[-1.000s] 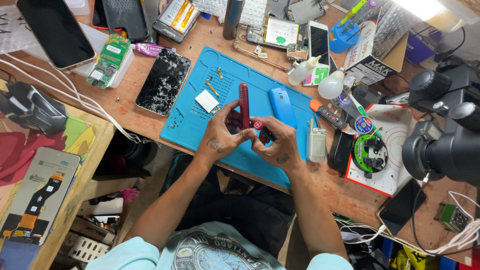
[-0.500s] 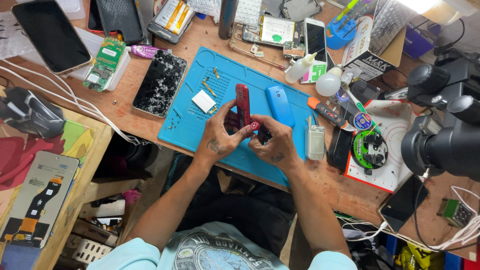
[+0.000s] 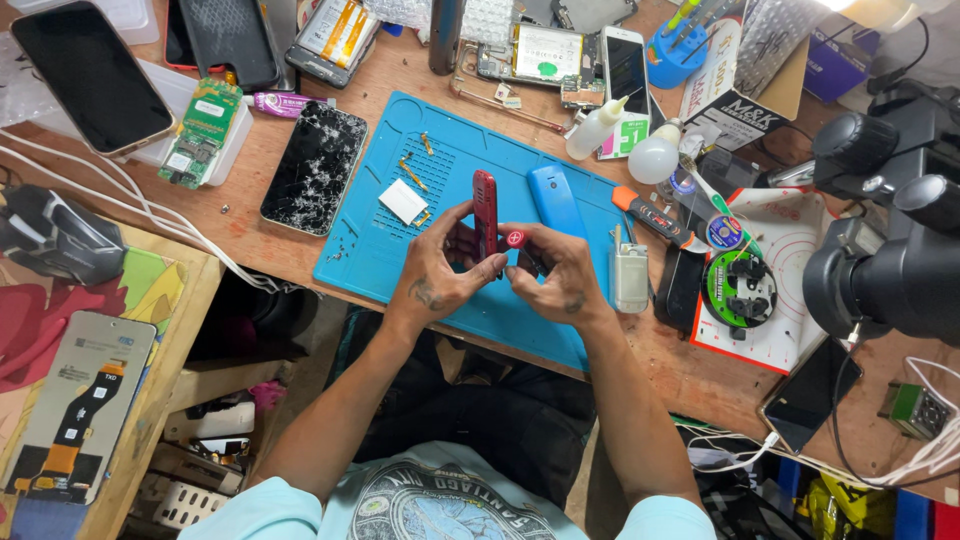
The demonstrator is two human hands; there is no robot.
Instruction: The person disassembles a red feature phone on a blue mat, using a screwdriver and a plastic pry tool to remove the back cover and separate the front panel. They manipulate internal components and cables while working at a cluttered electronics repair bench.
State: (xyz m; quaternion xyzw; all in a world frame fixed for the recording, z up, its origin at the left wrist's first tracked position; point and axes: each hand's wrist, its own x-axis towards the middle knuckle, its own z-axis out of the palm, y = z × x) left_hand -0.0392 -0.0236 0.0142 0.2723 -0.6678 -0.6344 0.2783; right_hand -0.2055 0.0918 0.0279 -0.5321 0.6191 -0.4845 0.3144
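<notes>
Red phone (image 3: 485,212) stands on edge above blue mat (image 3: 380,250), clamped between left hand (image 3: 437,273) thumb and fingers. Right hand (image 3: 553,275) fingertips pinch small red part (image 3: 516,239), touching phone's right side. Blue phone (image 3: 556,201) lies just beyond.

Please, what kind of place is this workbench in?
Most likely a small mobile phone repair shop. A black smartphone with a shattered screen lies beside a blue silicone repair mat, a bare green circuit board sits nearby, and a black microscope stands at the right.
</notes>
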